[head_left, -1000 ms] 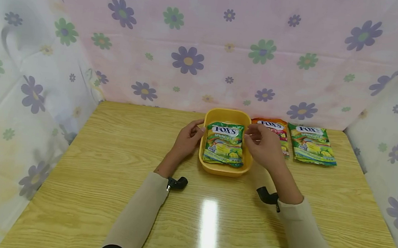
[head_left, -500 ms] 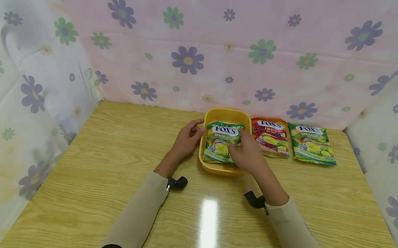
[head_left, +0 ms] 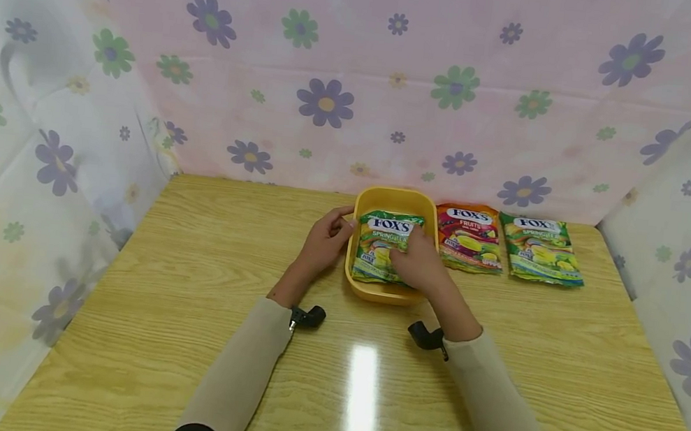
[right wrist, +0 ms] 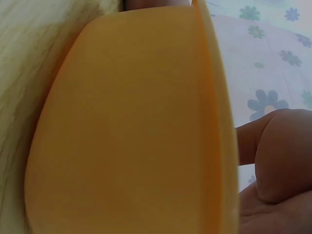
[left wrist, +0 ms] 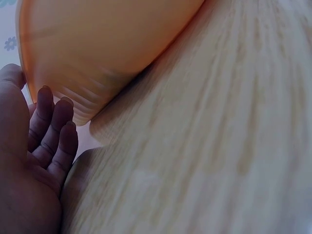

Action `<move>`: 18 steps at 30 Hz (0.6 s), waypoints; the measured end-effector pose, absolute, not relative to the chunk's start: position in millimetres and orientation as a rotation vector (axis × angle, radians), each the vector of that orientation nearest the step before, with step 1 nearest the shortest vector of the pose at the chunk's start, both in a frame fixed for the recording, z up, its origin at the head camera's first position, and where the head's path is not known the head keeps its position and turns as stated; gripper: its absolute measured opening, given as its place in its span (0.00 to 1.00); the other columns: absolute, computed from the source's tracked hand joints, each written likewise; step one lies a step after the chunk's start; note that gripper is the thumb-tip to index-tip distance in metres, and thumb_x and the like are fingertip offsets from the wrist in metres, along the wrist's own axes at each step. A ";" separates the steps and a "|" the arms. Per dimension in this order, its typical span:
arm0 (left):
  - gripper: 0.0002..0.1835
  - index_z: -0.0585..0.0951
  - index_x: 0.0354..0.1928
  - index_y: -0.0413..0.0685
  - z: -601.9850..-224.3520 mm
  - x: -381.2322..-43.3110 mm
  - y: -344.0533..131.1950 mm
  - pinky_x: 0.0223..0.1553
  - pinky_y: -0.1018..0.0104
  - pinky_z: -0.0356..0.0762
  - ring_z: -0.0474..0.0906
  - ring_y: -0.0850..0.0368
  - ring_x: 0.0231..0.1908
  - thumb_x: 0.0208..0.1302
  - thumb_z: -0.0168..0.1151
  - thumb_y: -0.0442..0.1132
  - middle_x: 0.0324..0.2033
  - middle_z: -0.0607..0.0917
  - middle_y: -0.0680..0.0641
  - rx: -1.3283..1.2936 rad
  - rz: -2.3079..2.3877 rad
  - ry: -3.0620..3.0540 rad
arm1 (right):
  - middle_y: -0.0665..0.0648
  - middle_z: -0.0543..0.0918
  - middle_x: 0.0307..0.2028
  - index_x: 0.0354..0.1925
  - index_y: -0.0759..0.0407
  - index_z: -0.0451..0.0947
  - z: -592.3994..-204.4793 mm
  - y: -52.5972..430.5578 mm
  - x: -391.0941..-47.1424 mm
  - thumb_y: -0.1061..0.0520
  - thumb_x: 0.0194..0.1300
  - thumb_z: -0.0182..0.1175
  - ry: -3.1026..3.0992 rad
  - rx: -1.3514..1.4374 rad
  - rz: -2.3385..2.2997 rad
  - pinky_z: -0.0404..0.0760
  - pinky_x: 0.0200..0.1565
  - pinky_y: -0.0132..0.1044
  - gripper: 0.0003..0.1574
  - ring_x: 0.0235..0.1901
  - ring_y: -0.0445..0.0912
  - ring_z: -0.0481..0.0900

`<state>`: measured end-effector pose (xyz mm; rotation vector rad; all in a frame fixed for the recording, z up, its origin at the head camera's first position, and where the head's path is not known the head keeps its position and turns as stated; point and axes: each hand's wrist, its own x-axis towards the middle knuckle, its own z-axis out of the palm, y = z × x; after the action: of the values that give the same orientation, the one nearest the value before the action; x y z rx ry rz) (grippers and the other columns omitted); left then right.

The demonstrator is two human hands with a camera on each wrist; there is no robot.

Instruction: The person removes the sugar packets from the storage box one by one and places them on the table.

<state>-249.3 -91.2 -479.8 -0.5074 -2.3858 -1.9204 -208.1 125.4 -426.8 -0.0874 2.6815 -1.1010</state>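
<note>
A yellow plastic tub stands near the back of the table. Inside it lies a green candy packet marked Fox's Spring Tea. My left hand holds the tub's left side, its thumb at the rim and its other fingers loosely bent by the outer wall, as the left wrist view shows. Over the packet's right part my right hand grips it with thumb and fingers bent. In the right wrist view the tub's wall hides the packet and the fingertips.
To the tub's right lie a red Fox's Fruits packet and another green Spring Tea packet, side by side. Flowered cloth hangs behind the wooden table and along both sides.
My right hand has moved left, from above the tub's right rim onto the green packet, uncovering the red one. The left hand, tub and packets keep their places.
</note>
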 end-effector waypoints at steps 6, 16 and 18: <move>0.24 0.71 0.69 0.37 -479.3 -248.4 -89.9 0.35 0.65 0.74 0.76 0.57 0.30 0.77 0.54 0.40 0.33 0.82 0.41 -0.513 -1.923 -2.380 | 0.80 0.59 0.69 0.75 0.78 0.35 -427.3 119.0 -213.7 0.46 0.71 0.57 2.712 0.009 -1.063 0.66 0.65 0.59 0.58 0.68 0.68 0.62; 0.24 0.71 0.69 0.36 -480.1 -249.2 -90.5 0.35 0.65 0.74 0.76 0.57 0.30 0.76 0.54 0.40 0.34 0.83 0.40 -0.521 -1.917 -2.380 | 0.69 0.75 0.52 0.64 0.70 0.61 -430.2 122.2 -215.9 0.50 0.71 0.60 2.676 0.071 -1.280 0.77 0.45 0.49 0.35 0.46 0.58 0.76; 0.24 0.71 0.69 0.37 -481.0 -249.1 -91.1 0.36 0.65 0.74 0.77 0.56 0.30 0.76 0.54 0.40 0.34 0.83 0.40 -0.517 -1.907 -2.386 | 0.66 0.77 0.50 0.61 0.68 0.65 -431.0 122.6 -215.8 0.50 0.72 0.60 2.648 0.058 -1.334 0.77 0.41 0.46 0.30 0.42 0.55 0.76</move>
<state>-249.1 -91.1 -481.0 -0.5167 -2.3856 -1.9066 -215.8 122.6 -431.0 0.0577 2.6483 -1.3340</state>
